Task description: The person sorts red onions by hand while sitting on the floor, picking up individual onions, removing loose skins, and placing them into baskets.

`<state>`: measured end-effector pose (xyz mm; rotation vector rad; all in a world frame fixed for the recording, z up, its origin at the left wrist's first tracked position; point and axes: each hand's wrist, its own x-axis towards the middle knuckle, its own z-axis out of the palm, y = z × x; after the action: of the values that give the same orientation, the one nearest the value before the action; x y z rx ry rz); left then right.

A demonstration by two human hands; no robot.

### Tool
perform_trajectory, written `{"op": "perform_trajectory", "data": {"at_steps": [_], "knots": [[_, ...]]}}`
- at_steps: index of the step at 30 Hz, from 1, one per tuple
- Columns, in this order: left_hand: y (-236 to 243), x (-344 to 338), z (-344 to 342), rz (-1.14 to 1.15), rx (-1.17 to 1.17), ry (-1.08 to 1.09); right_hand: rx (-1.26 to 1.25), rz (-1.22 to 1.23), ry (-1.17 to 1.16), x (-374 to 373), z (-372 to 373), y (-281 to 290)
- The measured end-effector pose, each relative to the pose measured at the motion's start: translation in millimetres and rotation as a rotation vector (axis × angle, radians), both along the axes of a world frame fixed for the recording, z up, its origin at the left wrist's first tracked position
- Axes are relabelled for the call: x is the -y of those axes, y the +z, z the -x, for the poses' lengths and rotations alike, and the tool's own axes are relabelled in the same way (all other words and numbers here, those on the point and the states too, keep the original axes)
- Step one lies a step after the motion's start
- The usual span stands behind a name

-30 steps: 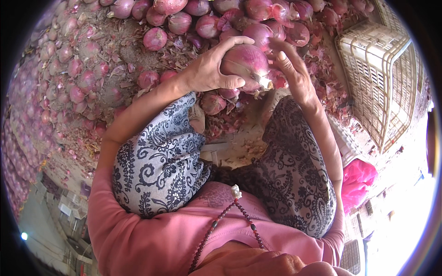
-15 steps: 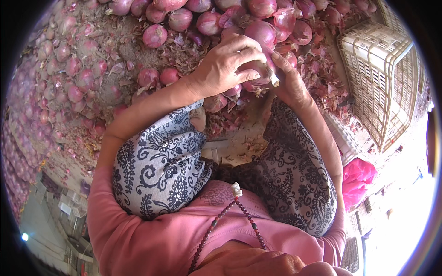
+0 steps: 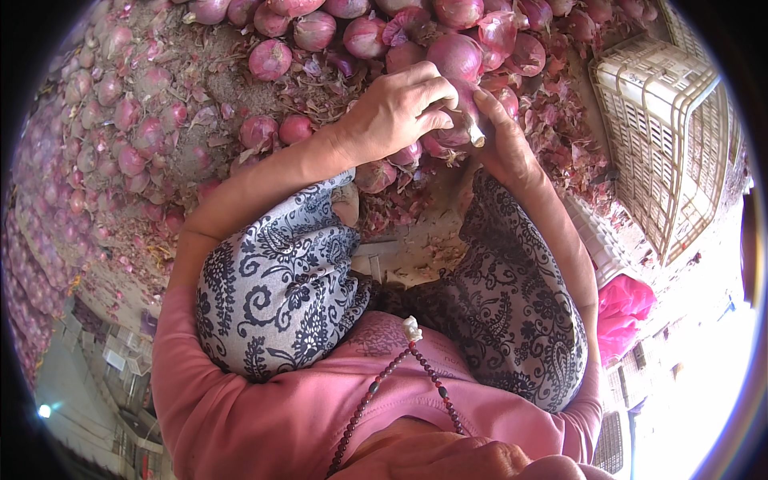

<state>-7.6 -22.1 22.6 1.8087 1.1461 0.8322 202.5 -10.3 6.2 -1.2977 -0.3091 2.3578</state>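
A red onion [image 3: 466, 98] with a pale, dry stem end pointing toward me is held between my hands, above other onions and loose skins. My right hand [image 3: 506, 142] grips it from the right, thumb along its side. My left hand [image 3: 400, 110] is closed against the onion's left side, fingers curled and thumb bent inward. What lies right between those left fingertips is partly hidden. Just beyond stands a pile of red onions [image 3: 364, 38], with another large onion [image 3: 454, 58] nearest my fingers.
Many onions [image 3: 132, 160] cover the ground on the left. Papery skins [image 3: 552, 120] are scattered around. A pale plastic crate [image 3: 660, 144] stands at the right, with another crate edge [image 3: 596, 240] and a bright pink bag [image 3: 624, 316] below it. My knees in patterned trousers [image 3: 280, 280] frame the space.
My left fingers have curled in more tightly and shifted slightly at the onion's side. The onion has tilted a little; my right hand stays around it.
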Motion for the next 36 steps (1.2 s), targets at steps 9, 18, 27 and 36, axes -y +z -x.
{"op": "perform_trajectory", "data": {"at_steps": [9,18,27,36], "knots": [[-4.6,9.3,9.9,0.004,0.035,-0.120,-0.026,-0.006,-0.180,-7.1,-4.6,-5.8],[-24.3,4.5,29.3,-0.001,-0.303,-0.117,-0.067,0.131,-0.240,-15.1,-5.7,13.5],[-31.7,6.9,20.5,0.324,-0.034,-0.135,-0.034,-0.295,0.266,-3.9,-0.6,15.0],[-33.5,1.1,29.9,0.496,0.154,0.040,0.093,-0.172,0.100,-7.9,1.9,22.2]]}}
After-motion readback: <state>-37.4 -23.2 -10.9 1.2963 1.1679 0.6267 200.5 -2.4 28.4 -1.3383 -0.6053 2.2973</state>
